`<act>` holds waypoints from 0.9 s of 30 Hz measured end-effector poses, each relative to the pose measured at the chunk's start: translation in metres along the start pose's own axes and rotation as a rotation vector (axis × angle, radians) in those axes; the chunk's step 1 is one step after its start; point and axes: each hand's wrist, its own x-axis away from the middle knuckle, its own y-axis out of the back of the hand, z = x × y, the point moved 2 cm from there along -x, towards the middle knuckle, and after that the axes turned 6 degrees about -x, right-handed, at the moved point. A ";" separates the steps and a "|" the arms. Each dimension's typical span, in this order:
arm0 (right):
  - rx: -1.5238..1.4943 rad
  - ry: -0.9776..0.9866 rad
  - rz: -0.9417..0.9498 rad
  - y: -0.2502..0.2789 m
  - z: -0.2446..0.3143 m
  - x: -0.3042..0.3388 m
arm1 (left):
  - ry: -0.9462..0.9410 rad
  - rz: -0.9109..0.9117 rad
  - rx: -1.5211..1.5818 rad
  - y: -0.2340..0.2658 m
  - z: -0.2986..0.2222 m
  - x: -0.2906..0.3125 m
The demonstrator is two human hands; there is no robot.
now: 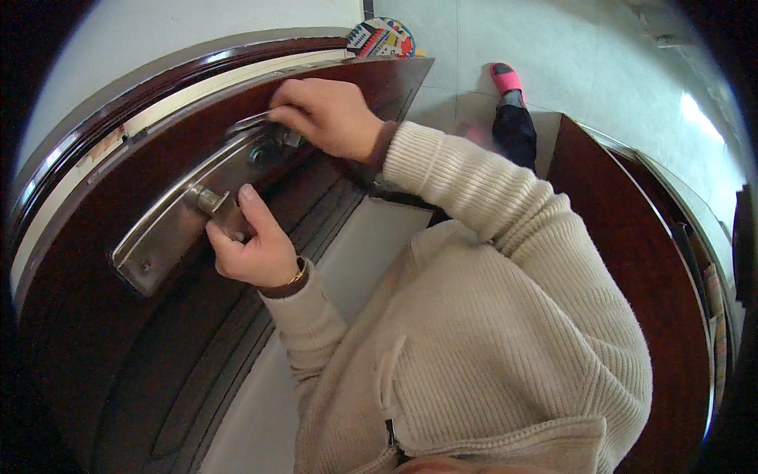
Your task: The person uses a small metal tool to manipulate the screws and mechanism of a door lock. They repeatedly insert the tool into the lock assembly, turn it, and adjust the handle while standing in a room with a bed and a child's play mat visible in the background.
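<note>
A long metal lock plate (170, 217) is mounted on a dark brown wooden door (95, 332). My left hand (264, 253) is closed around the metal door handle (225, 209) that sticks out from the plate, with the thumb raised along it. At the plate's upper end, my right hand (332, 118) has its fingers curled together. Those fingers are slightly blurred and cover whatever lies between them. A small round lock cylinder (257, 156) shows on the plate between my two hands.
A dark red-brown wooden panel (632, 300) stands at my right. Beyond the door's far edge is a colourful patterned round object (381, 38). A foot in a pink slipper (505, 77) rests on the pale tiled floor (584, 47). A light wall (197, 24) lies behind the door.
</note>
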 end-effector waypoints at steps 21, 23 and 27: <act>-0.099 0.077 0.018 -0.006 0.031 -0.016 | -0.029 -0.004 -0.013 0.000 0.002 0.002; -0.280 0.048 -0.031 -0.005 0.033 -0.018 | -0.025 -0.003 0.000 -0.001 0.001 0.002; -0.578 -0.151 -0.144 0.016 0.007 -0.008 | 0.036 0.051 -0.047 0.002 0.004 0.006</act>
